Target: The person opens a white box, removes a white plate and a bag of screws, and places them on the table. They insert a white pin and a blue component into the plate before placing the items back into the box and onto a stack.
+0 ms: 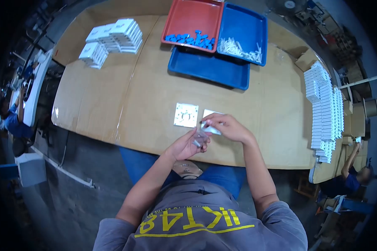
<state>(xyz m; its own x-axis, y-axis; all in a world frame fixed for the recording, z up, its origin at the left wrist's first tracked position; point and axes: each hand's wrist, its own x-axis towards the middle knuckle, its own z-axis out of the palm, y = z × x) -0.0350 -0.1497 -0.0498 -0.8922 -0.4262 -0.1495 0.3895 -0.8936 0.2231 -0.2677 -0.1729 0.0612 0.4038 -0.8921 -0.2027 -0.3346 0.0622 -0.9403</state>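
Observation:
My left hand [185, 146] is closed around a small clear plastic bag [200, 137] with a pale piece at its lower end. Just above it, my right hand [230, 127] curls with fingertips pinched at the bag's upper edge; what exactly sits between them is too small to make out. Partly under my right hand lies a white flat box or card [210, 112], mostly covered by the fingers. To its left, a white square piece [186, 115] with a printed pattern lies flat on the cardboard-covered table [151, 100].
A red tray [194, 19] with small blue parts and a blue tray [245, 25] with white sticks rest over another blue tray [209, 69]. White boxes are stacked at back left [125, 35] and along the right [324, 113]. Other people sit at both sides.

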